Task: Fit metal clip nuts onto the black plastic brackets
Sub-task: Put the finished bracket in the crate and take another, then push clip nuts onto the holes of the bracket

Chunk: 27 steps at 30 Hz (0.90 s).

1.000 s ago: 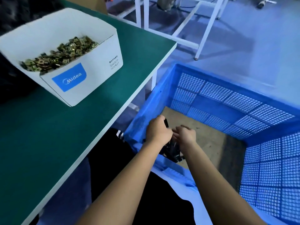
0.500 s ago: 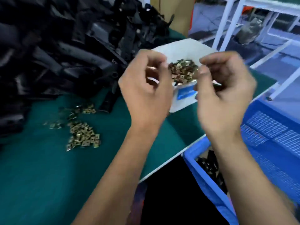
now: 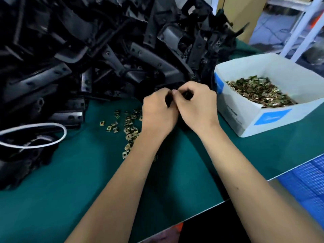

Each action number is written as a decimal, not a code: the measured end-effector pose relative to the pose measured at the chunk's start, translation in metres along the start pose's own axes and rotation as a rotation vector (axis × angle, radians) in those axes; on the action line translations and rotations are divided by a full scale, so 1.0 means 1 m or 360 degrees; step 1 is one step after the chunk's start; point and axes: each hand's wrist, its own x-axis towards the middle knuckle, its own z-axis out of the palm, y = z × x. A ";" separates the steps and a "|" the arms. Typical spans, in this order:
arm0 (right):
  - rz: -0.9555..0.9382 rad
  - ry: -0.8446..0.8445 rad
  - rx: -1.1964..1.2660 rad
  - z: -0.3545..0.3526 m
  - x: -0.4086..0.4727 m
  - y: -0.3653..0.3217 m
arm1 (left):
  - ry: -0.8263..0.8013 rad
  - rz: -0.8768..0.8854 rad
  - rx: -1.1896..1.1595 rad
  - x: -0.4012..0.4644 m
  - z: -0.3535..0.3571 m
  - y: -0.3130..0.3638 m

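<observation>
Both hands curl together around a black plastic bracket (image 3: pixel 187 95): left hand (image 3: pixel 158 112) and right hand (image 3: pixel 197 106) each hold a narrow grip on it. Loose clip nuts (image 3: pixel 128 127) lie left of them; a large bracket pile (image 3: pixel 105 50) beyond suggests much remains.

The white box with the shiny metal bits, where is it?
In the head view, the white box sits on the green table at the right, just right of the right hand, beside the black bracket pile.

Black brackets (image 3: pixel 108 50), green table (image 3: pixel 70 181)
</observation>
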 end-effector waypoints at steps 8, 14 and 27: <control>-0.0251 0.0368 0.0316 -0.001 -0.003 -0.004 | 0.0203 0.0150 0.0309 0.032 -0.015 -0.003; -0.0570 0.0508 0.0410 0.002 -0.013 -0.013 | 0.0287 0.0303 0.0235 0.053 -0.027 0.006; -0.0673 0.0417 0.0821 0.022 0.012 -0.046 | 0.0263 0.0248 0.0204 0.035 -0.129 -0.050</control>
